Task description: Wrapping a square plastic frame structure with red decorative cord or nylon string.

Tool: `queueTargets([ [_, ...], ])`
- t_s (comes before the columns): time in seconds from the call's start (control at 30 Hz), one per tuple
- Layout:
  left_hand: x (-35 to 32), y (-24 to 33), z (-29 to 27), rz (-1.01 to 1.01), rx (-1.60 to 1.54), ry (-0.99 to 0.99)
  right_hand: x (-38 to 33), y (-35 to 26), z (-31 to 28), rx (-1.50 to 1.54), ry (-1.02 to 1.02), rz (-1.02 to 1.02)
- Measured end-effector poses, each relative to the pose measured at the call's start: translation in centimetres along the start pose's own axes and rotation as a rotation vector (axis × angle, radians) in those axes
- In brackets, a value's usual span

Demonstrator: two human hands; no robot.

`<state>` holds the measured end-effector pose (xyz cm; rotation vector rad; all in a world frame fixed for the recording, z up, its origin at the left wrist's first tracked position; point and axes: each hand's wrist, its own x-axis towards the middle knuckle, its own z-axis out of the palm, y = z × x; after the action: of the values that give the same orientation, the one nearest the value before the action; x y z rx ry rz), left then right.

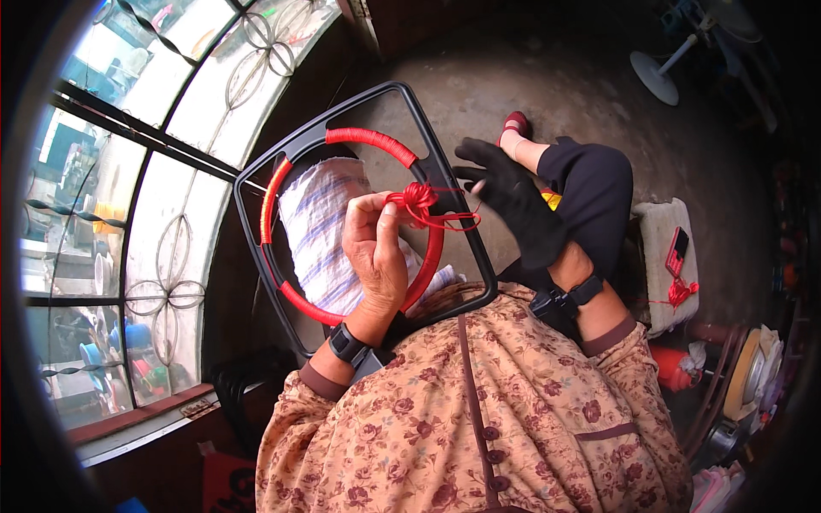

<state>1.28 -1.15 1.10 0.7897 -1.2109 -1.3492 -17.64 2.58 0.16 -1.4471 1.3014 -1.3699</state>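
Observation:
My bare left hand (376, 252) pinches a bunched bundle of red cord (419, 197) between thumb and fingers. The bundle sits over the right side of a ring (369, 137) wrapped in red cord along several stretches. This ring is part of a black frame (428, 128) with rounded corners, tilted across my lap. In a black glove, my right hand (517, 201) is just right of the frame, its fingers stretched out and apart. Loose red strands reach from the bundle toward it; whether one touches the glove is unclear. A striped white cloth (321, 231) lies under the ring.
At the left stands a window (171, 205) with metal grillework. On the right, a pale padded stool (663, 218) bears a small dark and red object (677, 250) and a red cord tangle (682, 292). A white round-based stand (656, 79) is at the far right.

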Motion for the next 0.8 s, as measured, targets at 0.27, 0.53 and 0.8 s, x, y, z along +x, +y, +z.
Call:
queueTargets([
  [0.27, 0.6, -0.4, -0.4, -0.003, -0.048, 0.092, -3.2, 0.8, -6.5, 0.435, 0.38, 0.291],
  [0.53, 0.6, -0.8, 0.0, -0.015, -0.098, 0.016, -0.9, -1.9, -1.9, 0.181, 0.012, 0.299],
  [0.8, -0.1, 0.4, 0.8, -0.035, -0.104, -0.181, 1.5, -1.1, 1.0, -0.07, 0.002, -0.148],
])
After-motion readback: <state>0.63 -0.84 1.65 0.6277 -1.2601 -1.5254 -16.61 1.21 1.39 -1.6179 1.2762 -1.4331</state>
